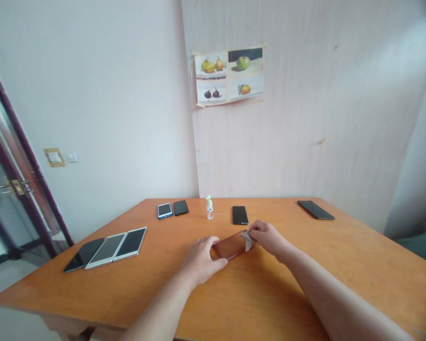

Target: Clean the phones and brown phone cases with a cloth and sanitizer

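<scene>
A glossy, brownish phone (230,245) lies at a slant on the wooden table in front of me. Its left end sits between the thumb and fingers of my left hand (203,259), which grips it by the edges. At the phone's far right end, my right hand (264,237) pinches a small grey-white wipe (247,240) against the surface. My right fingertips are partly hidden behind the wipe and knuckles. Beyond the hands, a black phone (240,215) lies flat, and a small clear pump bottle (209,209) stands upright.
At the left of the table (128,293) lie a dark tablet (84,255), a white tablet (105,251) and another white-framed tablet (130,243). Behind them are a blue-edged phone (164,210) and a dark phone (181,208). A black tablet (315,210) lies far right.
</scene>
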Available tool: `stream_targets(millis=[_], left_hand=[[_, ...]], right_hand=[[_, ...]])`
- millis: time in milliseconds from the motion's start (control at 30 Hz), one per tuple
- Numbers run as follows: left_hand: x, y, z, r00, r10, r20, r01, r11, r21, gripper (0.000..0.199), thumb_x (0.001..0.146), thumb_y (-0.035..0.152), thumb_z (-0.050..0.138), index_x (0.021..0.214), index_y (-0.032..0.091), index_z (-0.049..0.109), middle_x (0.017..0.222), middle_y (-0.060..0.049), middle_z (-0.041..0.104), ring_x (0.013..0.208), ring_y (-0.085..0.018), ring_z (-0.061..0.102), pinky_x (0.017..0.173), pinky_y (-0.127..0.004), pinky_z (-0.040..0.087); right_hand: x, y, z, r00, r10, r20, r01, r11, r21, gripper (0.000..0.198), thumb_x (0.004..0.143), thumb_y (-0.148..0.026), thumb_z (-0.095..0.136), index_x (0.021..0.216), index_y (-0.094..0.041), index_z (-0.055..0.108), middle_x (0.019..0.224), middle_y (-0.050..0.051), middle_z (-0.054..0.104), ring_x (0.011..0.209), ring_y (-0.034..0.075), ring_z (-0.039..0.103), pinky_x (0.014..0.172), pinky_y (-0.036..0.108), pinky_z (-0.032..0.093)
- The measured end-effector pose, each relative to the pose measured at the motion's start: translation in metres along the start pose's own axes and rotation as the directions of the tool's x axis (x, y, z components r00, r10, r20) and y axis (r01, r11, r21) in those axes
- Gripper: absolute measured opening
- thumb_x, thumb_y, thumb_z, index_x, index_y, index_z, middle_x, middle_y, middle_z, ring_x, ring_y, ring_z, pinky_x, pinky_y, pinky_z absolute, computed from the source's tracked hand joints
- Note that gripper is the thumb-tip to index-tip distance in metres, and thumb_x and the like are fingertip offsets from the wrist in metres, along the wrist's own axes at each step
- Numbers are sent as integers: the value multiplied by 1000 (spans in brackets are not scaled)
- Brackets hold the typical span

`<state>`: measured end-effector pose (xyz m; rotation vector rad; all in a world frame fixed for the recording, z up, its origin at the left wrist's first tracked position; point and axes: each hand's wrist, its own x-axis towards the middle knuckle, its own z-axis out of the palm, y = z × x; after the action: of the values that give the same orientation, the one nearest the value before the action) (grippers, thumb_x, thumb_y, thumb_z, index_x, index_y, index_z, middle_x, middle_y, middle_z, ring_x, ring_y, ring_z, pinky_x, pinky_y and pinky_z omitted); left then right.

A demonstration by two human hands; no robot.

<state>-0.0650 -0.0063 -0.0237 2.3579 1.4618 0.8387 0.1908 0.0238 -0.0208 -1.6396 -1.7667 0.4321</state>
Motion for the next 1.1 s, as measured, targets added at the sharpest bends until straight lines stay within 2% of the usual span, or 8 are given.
stream_targets(millis=[200, 333, 467, 733, 867, 967, 1033, 1100], left_hand=[[2, -5, 2, 1000, 25, 4, -25, 1000, -18, 54, 69, 40, 73, 119, 25, 59, 116, -7, 65, 107, -27, 58, 94, -36, 44], [4, -5, 2, 999, 34, 1, -34, 999, -11, 54, 68, 40, 74, 118, 26, 59, 114, -6, 65, 106, -27, 58, 92, -36, 43], [3, -2, 1, 999, 46, 14, -46, 999, -1, 54, 68, 40, 75, 118, 26, 60, 115, -6, 65, 106, -27, 57, 92, -37, 43], [2, 2, -2, 999, 43, 16, -43, 999, 33, 49, 70, 42, 74, 114, 25, 61, 112, -5, 65, 105, -26, 57, 91, -37, 43], [3, 5, -3, 999, 30, 39, -31, 999, 34, 51, 69, 41, 75, 115, 26, 61, 112, -6, 65, 105, -27, 57, 91, -36, 43], [3, 6, -4, 998, 29, 54, -31, 999, 41, 51, 68, 41, 75, 115, 26, 60, 113, -5, 65, 107, -28, 56, 91, -37, 42], [3, 6, -4, 998, 29, 61, -32, 998, 46, 51, 69, 42, 75, 115, 26, 59, 113, -5, 64, 107, -28, 56, 91, -37, 42], [5, 4, -3, 998, 23, 60, -26, 999, 44, 52, 69, 42, 74, 115, 26, 58, 113, -6, 64, 107, -28, 56, 91, -37, 42]], right_hand=[[-2, -1, -2, 999, -42, -16, 40, 994, -99, 14, 77, -17, 53, 73, -18, 66, 78, 6, 67, 77, 19, 60, 68, 26, 40], [-20, -21, 8, 987, -150, 60, 157, 980, -123, 9, 77, -24, 61, 78, -18, 67, 90, 7, 66, 84, 19, 60, 73, 26, 41], [-34, -38, 19, 963, -230, 137, 246, 962, -115, 10, 76, -20, 63, 84, -21, 68, 96, 3, 66, 87, 16, 60, 76, 23, 42], [-10, 1, -6, 999, -17, -31, 10, 975, -221, 16, 86, -14, 48, 86, -14, 64, 92, 12, 63, 88, 22, 57, 78, 31, 40], [-27, -22, 8, 990, -128, 63, 137, 974, -182, 14, 84, -13, 52, 85, -18, 65, 91, 7, 64, 84, 17, 58, 76, 25, 40], [-43, -46, 23, 953, -252, 167, 274, 955, -118, 12, 83, -17, 56, 84, -21, 67, 91, 2, 66, 82, 15, 60, 74, 22, 40], [-43, -49, 25, 949, -265, 173, 287, 951, -119, 11, 83, -18, 56, 84, -22, 67, 90, 1, 66, 82, 14, 60, 73, 21, 41], [-36, -38, 19, 969, -214, 127, 233, 959, -159, 14, 83, -15, 53, 84, -20, 66, 90, 3, 65, 83, 16, 60, 74, 23, 40]])
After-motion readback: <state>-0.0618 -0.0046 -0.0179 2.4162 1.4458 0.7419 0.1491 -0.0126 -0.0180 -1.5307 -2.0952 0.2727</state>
